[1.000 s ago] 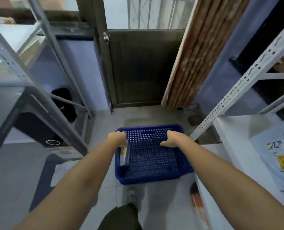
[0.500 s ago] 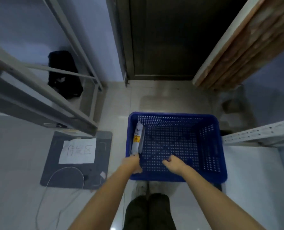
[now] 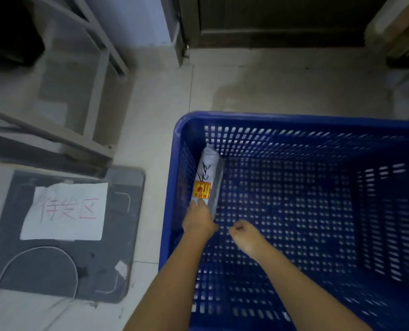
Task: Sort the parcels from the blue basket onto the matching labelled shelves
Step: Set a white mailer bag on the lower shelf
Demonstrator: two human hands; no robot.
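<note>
One parcel (image 3: 207, 174) lay inside the blue basket (image 3: 294, 119), pressed up against the basket's left wall. It was a slim white bag, and its long axis ran from near to far, almost parallel to that wall. Its rounded far end pointed toward the basket's far left corner, leaning a little to the right, while its near end pointed back toward the person. Black scrawled marks showed on its upper face, and a yellow and red sticker (image 3: 200, 189) sat closer to the near end. It appeared to stand on its edge against the wall rather than lie flat, though blur made this hard to confirm.

Both bare arms reached down into the basket from the near side. The left hand (image 3: 198, 217) was at the parcel's near end, with its fingers laid on the white wrapping just below the sticker; whether they had closed round the parcel or only touched it could not be told. The right hand (image 3: 243, 231) hung just beside the left one, above the perforated basket floor, its fingers curled into a loose fist that held nothing.

The basket stood on a pale tiled floor (image 3: 270, 87). To its left lay a dark mat (image 3: 117, 235) bearing a white paper sign (image 3: 65, 212) with red handwritten characters, and a thin white cable (image 3: 38, 250) looped across the mat's near part. Grey metal shelving (image 3: 98, 75) stood at the far left, and a dark door (image 3: 282, 20) closed the far side.
</note>
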